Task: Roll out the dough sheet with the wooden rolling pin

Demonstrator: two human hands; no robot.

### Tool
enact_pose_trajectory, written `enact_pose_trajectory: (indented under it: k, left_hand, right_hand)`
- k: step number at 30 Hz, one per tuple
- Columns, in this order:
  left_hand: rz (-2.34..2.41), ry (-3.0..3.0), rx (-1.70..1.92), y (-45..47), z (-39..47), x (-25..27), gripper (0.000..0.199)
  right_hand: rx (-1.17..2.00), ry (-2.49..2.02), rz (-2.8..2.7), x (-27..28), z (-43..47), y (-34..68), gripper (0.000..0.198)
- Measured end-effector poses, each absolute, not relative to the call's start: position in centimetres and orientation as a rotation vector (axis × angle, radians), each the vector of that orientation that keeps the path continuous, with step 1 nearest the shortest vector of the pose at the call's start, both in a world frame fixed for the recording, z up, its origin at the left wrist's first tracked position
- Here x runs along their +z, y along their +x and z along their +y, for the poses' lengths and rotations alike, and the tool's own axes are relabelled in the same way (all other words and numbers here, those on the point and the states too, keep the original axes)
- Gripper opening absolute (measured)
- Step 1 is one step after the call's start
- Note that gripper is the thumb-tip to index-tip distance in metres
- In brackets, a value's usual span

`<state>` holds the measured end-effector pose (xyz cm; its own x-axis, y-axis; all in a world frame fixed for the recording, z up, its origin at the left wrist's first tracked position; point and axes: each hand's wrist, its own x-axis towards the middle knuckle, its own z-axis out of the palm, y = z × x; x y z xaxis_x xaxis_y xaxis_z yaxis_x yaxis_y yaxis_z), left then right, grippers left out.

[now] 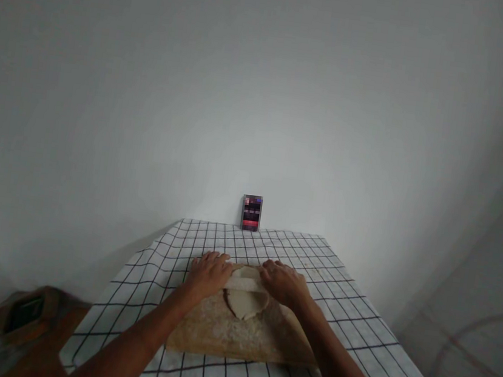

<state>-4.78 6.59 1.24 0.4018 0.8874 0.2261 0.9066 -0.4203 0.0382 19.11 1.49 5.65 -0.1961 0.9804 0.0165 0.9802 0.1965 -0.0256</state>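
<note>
A flour-dusted rolling pin (245, 284) lies crosswise over a flat sheet of pale dough (245, 306). The dough shows both in front of the pin and behind it, with a rounded point toward me. Beneath it is a floured wooden board (232, 342). My left hand (210, 272) is over the pin's left end, and my right hand (285, 281) covers its right end. Both palms press down from above with the fingers bent forward over the pin, whose ends are hidden under them.
The board rests on a table with a white, black-checked cloth (192, 371). At the table's far edge a small dark blurred-out box or screen (251, 213) stands against the pale wall (263, 92). A brown open box (30, 311) is low on the left.
</note>
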Motion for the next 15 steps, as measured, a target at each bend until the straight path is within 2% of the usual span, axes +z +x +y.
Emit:
enact_pose_trajectory:
  k: [5,11,15]
  left_hand:
    - [-2.001,-2.479,-0.324,-3.6,7.1,3.0,0.041]
    - [-1.534,-2.552,-0.402,-5.3,5.8,0.9,0.035]
    - [-1.749,-2.472,-0.414,-5.1,5.9,1.2,0.031]
  right_hand:
    - [0.009,-1.979,-2.414,5.7,0.8,18.9,0.045]
    - [-0.021,-2.021,-2.283,6.0,-0.4,18.1,0.046]
    - [-0.09,-2.016,-2.344,6.1,0.3,18.0,0.043]
